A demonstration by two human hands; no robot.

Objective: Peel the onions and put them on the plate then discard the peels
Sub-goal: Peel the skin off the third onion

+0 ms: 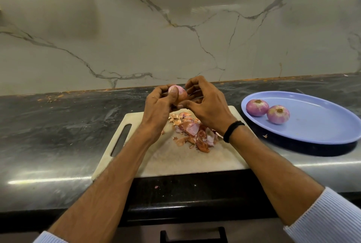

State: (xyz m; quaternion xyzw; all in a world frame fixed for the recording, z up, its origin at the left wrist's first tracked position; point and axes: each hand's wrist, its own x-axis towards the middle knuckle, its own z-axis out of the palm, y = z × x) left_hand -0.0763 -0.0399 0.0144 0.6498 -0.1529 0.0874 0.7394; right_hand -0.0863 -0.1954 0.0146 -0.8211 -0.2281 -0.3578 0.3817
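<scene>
Mostly hidden, onion [180, 92] (top shows) gripped by left hand [158, 105], right hand [208, 103]

Plate [312, 131] periwinkle blue. Plated onions [257, 107] [278, 114] pink-purple w/ pale stripes; held onion [179, 92] pale pink. Peels [193, 133] orange-brown + pink. Board [175, 160] off-white, orange stains. Counter [58, 125] dark grey, mottled. Wall [175, 28] white, grey veins. Wristband [232, 130] blk.

Both hands [158, 104] [207, 104] grip an onion [179, 92] above peels [193, 133].
</scene>
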